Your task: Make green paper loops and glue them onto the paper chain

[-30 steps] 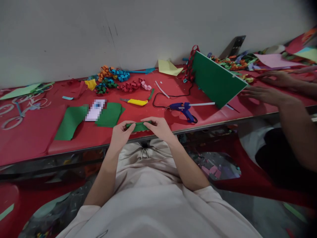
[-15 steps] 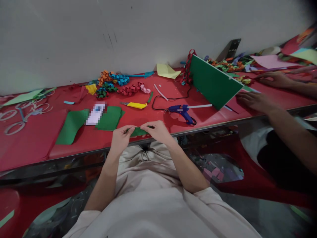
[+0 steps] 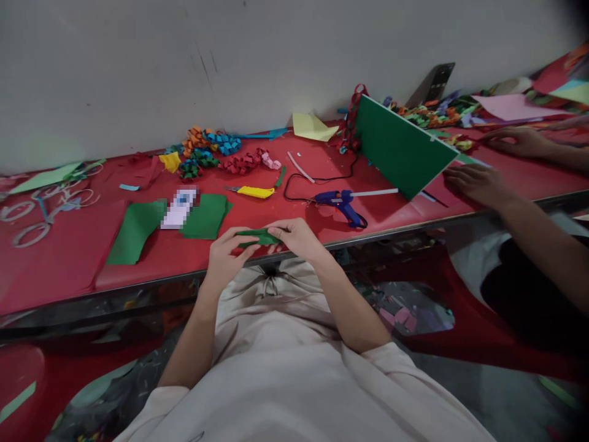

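Note:
A small folded piece of green paper [image 3: 258, 237] spans the gap between my two hands at the table's front edge. My left hand [image 3: 225, 253] has its fingers around the paper's left end, thumb below. On the other end, my right hand [image 3: 297, 238] pinches the paper between thumb and fingers. Just beyond lie a stack of green paper [image 3: 207, 218], a yellow utility knife [image 3: 255, 192] and a blue hot glue gun [image 3: 338, 202] with a white glue stick in its back.
A green board [image 3: 405, 147] leans at the right, near a co-worker's hand [image 3: 476, 184]. Curled paper garlands [image 3: 207, 150] lie by the wall. Red paper sheets [image 3: 69, 252] and white rings [image 3: 32, 233] sit at the left. A black cord [image 3: 322, 182] runs behind the glue gun.
The green paper has come up off the table and now looks like a narrow folded strip. My left fingers have spread along it. The view has shifted slightly.

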Available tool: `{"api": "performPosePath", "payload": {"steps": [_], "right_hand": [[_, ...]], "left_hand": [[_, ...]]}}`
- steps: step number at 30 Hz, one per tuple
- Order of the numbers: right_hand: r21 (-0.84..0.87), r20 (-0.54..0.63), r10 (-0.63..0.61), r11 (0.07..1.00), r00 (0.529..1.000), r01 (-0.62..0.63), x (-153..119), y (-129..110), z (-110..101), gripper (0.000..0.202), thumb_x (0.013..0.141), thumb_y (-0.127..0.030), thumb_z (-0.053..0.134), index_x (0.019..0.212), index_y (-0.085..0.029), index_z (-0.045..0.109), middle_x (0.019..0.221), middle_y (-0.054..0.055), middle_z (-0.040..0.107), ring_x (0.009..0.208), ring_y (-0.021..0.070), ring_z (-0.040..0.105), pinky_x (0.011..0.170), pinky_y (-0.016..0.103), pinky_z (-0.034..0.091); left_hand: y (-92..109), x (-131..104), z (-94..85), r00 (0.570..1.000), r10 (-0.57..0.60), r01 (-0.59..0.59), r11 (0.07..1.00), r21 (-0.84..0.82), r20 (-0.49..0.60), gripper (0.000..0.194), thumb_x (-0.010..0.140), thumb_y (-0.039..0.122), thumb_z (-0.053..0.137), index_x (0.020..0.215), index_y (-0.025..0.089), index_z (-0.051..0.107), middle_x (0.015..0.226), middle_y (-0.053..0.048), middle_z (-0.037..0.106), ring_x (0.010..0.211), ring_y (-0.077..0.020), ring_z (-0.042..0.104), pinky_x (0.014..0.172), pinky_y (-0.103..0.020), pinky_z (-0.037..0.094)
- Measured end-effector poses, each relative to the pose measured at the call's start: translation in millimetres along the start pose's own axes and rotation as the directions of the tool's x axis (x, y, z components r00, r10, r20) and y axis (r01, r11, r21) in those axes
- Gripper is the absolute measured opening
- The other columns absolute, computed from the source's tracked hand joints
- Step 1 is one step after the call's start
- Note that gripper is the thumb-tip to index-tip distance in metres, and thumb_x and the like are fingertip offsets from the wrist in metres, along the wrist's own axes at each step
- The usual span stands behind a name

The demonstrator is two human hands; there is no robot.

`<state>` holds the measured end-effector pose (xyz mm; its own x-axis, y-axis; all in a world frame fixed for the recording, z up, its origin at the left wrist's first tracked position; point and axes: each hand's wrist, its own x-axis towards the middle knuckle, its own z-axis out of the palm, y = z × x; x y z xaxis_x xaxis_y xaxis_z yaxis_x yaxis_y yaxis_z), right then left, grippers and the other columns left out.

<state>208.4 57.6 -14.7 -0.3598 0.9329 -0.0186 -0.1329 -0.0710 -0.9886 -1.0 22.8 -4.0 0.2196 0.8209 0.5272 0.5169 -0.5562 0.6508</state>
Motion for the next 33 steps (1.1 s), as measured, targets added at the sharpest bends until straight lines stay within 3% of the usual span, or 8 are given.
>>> {"api": "performPosePath", "payload": {"steps": [5,11,14,16,20,23,26,33], "right_hand": [[-0.059,0.005,-0.095,0.994,0.995,0.095,-4,-4,0,0.035,0.080,-0.037,0.076,0.106,-0.015,0.078,0.080,0.004,0.078,0.064,0.0167,0.076,0.063,0.025,0.060],[-0.210,-0.044,-0.204,0.959,0.978,0.191,-5,-3,-1,0.029,0.085,-0.035,0.071,0.105,-0.015,0.077,0.080,0.003,0.077,0.059,0.0138,0.072,0.061,0.024,0.056],[-0.246,-0.038,-0.191,0.953,0.981,0.176,-5,2,-2,0.029,0.089,-0.037,0.068,0.107,-0.016,0.077,0.081,0.004,0.077,0.061,0.0144,0.072,0.059,0.024,0.054],[-0.271,-0.023,-0.205,0.943,0.979,0.191,-5,4,-2,0.030,0.089,-0.036,0.068,0.111,-0.018,0.076,0.095,0.006,0.079,0.066,0.0140,0.074,0.061,0.023,0.054],[-0.244,0.021,-0.245,0.939,0.969,0.242,-4,5,-1,0.034,0.088,-0.031,0.068,0.120,-0.020,0.074,0.109,0.006,0.077,0.068,0.0115,0.073,0.061,0.021,0.053],[-0.159,0.032,-0.227,0.960,0.973,0.230,-4,4,-1,0.031,0.087,-0.031,0.070,0.114,-0.017,0.075,0.093,0.004,0.077,0.063,0.0113,0.071,0.057,0.021,0.052],[-0.098,0.024,-0.193,0.976,0.981,0.195,-5,2,-2,0.035,0.084,-0.034,0.074,0.114,-0.016,0.075,0.078,0.002,0.075,0.061,0.0124,0.070,0.058,0.022,0.055],[-0.067,0.026,-0.188,0.980,0.982,0.189,-6,6,-2,0.038,0.083,-0.036,0.076,0.116,-0.017,0.074,0.081,0.002,0.076,0.063,0.0125,0.070,0.063,0.025,0.059]], "left_hand": [[2,2,7.3,0.996,-0.033,0.029,0.998,-0.049,-0.086,0.017,0.090,0.039,0.073,0.091,0.023,0.080,0.100,-0.007,0.078,0.096,-0.0192,0.072,0.090,-0.031,0.057],[1,4,16.1,0.939,-0.337,0.308,0.914,-0.263,-0.071,0.051,0.082,0.045,0.079,0.123,0.017,0.069,0.113,-0.011,0.076,0.101,-0.0210,0.073,0.087,-0.031,0.061],[-4,6,17.9,0.889,-0.458,0.429,0.836,-0.342,-0.007,0.046,0.081,0.050,0.078,0.108,0.013,0.075,0.097,-0.010,0.077,0.084,-0.0190,0.073,0.076,-0.031,0.063],[-7,7,18.8,0.869,-0.495,0.456,0.811,-0.366,-0.015,0.042,0.081,0.051,0.077,0.101,0.013,0.076,0.087,-0.008,0.076,0.077,-0.0173,0.071,0.072,-0.029,0.063],[-11,6,17.9,0.906,-0.415,0.366,0.865,-0.343,-0.080,0.036,0.087,0.045,0.074,0.107,0.016,0.074,0.082,-0.004,0.074,0.068,-0.0130,0.067,0.064,-0.023,0.059],[-10,3,12.3,0.982,-0.177,0.163,0.967,-0.194,-0.058,0.026,0.093,0.039,0.069,0.107,0.018,0.074,0.096,-0.007,0.075,0.083,-0.0149,0.070,0.074,-0.025,0.058],[-7,1,6.6,0.999,0.031,-0.031,0.999,-0.043,0.007,0.024,0.090,0.037,0.074,0.107,0.021,0.077,0.109,-0.009,0.074,0.104,-0.0192,0.070,0.091,-0.030,0.056],[-4,1,9.3,0.997,-0.039,0.036,0.998,-0.042,-0.067,0.017,0.089,0.037,0.075,0.087,0.021,0.079,0.084,-0.005,0.077,0.082,-0.0172,0.072,0.074,-0.027,0.058]]}}
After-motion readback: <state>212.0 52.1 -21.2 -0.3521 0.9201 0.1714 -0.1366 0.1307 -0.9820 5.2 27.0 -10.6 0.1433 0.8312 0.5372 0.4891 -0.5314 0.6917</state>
